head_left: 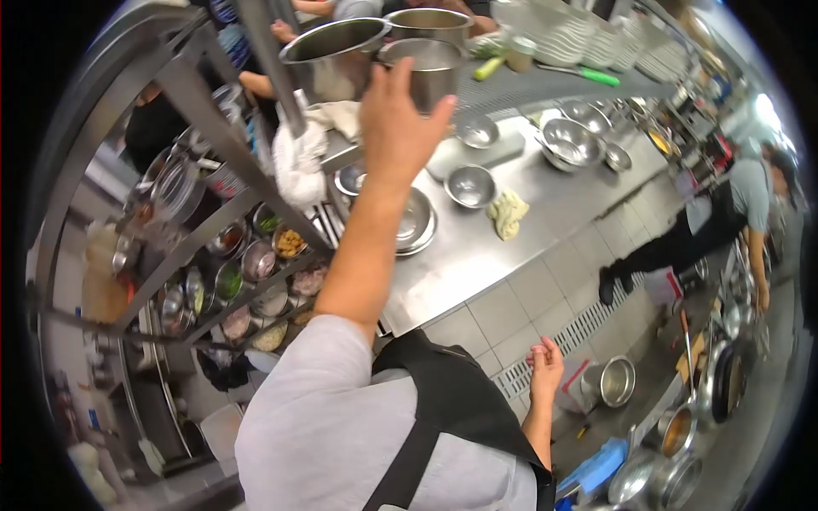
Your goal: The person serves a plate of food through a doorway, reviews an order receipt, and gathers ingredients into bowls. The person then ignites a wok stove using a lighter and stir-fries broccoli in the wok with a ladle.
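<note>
My left hand reaches up to the shelf, its fingers spread against the near side of a steel pot. Behind that pot stand a larger steel pot and another one. My right hand hangs low over the floor at my right side, its fingers loosely curled, with nothing visible in it. Below the shelf, steel bowls and a crumpled yellowish cloth lie on the steel counter.
A co-worker in a dark apron leans over the cooking line at the right. Metal rack posts and food containers are at the left. A floor drain runs across the tiles. Stacked white dishes stand on the shelf.
</note>
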`<control>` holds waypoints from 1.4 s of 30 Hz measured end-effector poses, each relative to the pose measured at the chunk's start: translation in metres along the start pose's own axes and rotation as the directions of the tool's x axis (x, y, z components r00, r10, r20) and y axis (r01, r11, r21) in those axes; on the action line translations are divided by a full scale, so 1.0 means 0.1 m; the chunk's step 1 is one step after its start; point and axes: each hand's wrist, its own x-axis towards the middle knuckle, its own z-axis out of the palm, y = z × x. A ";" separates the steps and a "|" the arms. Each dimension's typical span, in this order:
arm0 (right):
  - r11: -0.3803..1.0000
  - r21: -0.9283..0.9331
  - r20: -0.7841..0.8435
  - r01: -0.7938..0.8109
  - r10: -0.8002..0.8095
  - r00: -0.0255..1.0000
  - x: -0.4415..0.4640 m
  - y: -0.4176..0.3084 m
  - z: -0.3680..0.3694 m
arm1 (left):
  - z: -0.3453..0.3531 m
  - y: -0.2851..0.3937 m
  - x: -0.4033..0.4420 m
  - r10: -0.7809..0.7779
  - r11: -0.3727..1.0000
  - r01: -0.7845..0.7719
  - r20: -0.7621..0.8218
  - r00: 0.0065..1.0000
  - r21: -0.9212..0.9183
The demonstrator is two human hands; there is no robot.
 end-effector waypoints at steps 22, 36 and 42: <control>0.886 -0.438 -0.371 0.150 -0.330 0.868 -1.76 -1.81 -0.34 | -0.02 1.80 -2.14 0.960 0.175 0.324 0.234 0.152 -0.930; 0.944 -0.330 -0.765 -0.013 -0.259 0.590 -2.69 -1.04 -1.55 | -0.70 3.61 -3.12 0.983 -0.133 0.058 -0.139 -0.119 -0.989; 0.964 -0.258 -0.737 0.072 -0.244 0.631 -3.00 -0.72 -1.94 | -0.93 4.22 -3.50 0.965 -0.146 0.068 -0.158 -0.208 -0.987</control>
